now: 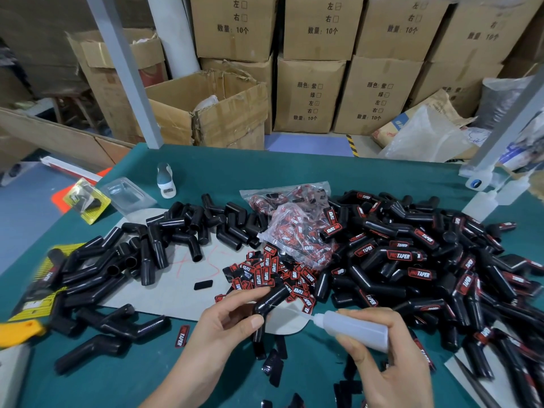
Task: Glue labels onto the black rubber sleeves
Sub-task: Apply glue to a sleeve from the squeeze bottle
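Glue goes on a black sleeve

The left hand (226,316) has its fingers wrapped around a bent rubber sleeve (269,301) above the green surface (294,169). The right hand (382,357) squeezes the glue bottle (353,326). The sleeve looks light and bendy; hold it near the bend.

Glossy black rubber sleeves (273,298), translucent plastic glue bottle (353,329), matt green tabletop (294,169)

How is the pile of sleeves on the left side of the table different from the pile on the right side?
The left pile holds almost only plain black sleeves, while the right pile holds sleeves that mostly carry red and black labels. The left pile is smaller and spread thin, partly on a grey sheet; the right pile is larger and heaped higher. Both hold the same bent black rubber sleeves on the green table.
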### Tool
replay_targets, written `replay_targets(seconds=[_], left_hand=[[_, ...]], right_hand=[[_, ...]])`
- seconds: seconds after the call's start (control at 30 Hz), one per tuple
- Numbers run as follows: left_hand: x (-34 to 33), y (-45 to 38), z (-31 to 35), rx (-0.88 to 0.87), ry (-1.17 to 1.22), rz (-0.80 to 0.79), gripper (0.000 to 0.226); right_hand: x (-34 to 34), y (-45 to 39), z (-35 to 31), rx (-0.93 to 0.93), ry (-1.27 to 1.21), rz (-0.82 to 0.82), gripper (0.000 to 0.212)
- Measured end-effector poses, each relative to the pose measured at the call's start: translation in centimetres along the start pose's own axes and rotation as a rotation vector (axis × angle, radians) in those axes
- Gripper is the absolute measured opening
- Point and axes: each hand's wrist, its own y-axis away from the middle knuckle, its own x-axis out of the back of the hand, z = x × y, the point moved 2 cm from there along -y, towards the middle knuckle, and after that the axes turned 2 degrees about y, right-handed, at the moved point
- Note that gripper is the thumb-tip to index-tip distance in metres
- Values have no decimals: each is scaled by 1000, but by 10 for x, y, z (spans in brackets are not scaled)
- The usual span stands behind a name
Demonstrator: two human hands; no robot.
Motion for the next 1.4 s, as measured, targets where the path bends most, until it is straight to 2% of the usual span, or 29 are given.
replay_targets(seconds=[0.33, 0.5, 0.63, 0.87, 1.0, 1.27, 1.4], left_hand=[[0, 1, 3, 17, -29, -3, 40], [0, 2, 3, 15, -34, 10, 40], [0, 1, 2, 18, -24, 11, 41], [-1, 1, 1, 2, 13, -6, 42], [0, 1, 0, 5, 20, -13, 42], [1, 1, 0, 11, 21, -7, 41], [0, 1, 0, 25, 25, -15, 42]], right_hand=[[2, 0, 1, -5, 24, 2, 32], [1, 0, -2, -12, 3, -2, 25], [1, 1, 1, 6, 20, -1, 34], [1, 2, 3, 8, 19, -9, 38], [0, 1, 0, 2, 8, -3, 30], [1, 2, 1, 12, 31, -7, 36], [0, 0, -2, 6, 9, 5, 29]])
